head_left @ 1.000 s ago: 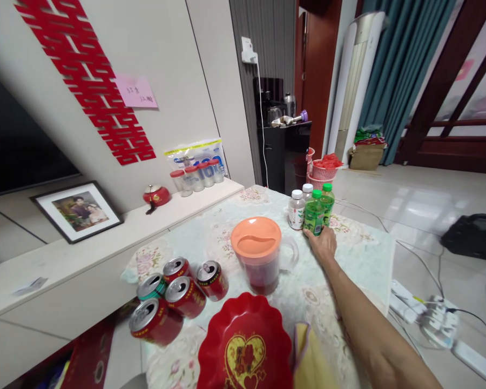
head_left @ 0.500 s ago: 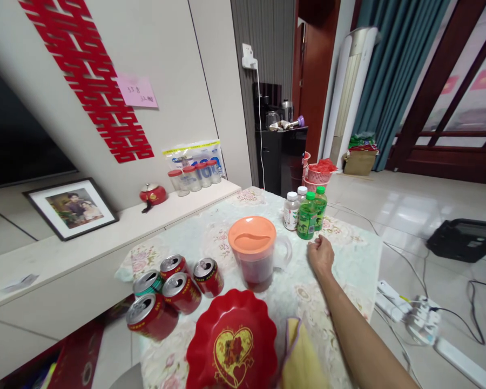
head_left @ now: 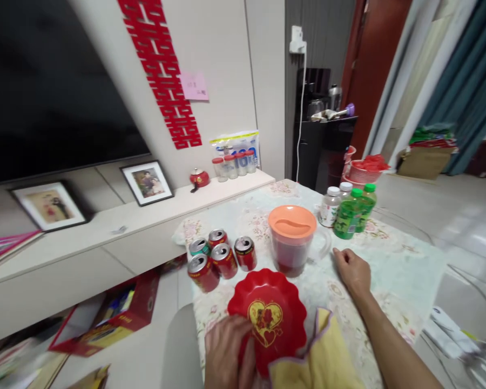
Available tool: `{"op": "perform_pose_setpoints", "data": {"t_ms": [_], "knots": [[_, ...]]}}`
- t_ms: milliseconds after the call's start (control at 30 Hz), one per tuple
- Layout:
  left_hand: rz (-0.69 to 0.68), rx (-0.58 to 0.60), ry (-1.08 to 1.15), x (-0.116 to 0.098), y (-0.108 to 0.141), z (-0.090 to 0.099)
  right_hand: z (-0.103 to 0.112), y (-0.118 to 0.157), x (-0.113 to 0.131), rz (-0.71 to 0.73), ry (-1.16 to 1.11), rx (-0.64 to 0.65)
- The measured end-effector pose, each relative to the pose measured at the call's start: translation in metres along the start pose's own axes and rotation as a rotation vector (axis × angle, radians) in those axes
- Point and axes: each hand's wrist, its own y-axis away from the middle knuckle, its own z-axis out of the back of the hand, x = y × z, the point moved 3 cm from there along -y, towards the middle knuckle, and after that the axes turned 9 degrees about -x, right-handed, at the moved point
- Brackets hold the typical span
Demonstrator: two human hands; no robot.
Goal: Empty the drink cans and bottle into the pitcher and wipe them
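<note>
My left hand (head_left: 229,348), a little blurred, hangs over the left rim of a red scalloped plate (head_left: 281,302) with a gold heart print. Its fingers are stretched out and apart; whether they touch the plate I cannot tell. My right hand (head_left: 354,273) lies on the tablecloth with its fingers curled in and nothing visible in them. Just beyond it stands a clear pitcher (head_left: 290,256) of dark liquid with an orange lid, its handle towards that hand. A yellow cloth (head_left: 332,351) overlaps the plate's lower right edge.
Several opened drink cans (head_left: 224,261) stand left of the pitcher. At the right back are two green bottles (head_left: 347,220) and two white-capped bottles (head_left: 329,208). Beyond the table, a white cabinet (head_left: 154,229) carries framed photos (head_left: 146,182) and red-lidded jars (head_left: 230,166).
The view has swung left, so the table things sit further right. My left hand has come in over the plate. My right hand stays on the tablecloth, and the yellow cloth now overlaps the plate.
</note>
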Motion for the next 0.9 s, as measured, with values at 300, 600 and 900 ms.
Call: {"op": "perform_pose_setpoints", "data": {"t_ms": [300, 600, 900], "knots": [[0.058, 0.185, -0.162, 0.031, -0.134, -0.006, 0.001, -0.002, 0.002, 0.009, 0.065, 0.04], [0.057, 0.718, -0.346, 0.045, -0.202, -0.057, 0.007, 0.0, 0.011, 0.02, 0.151, 0.089], [0.07, 0.704, -0.39, 0.034, -0.222, -0.048, 0.007, 0.004, 0.015, -0.021, 0.19, 0.182]]}}
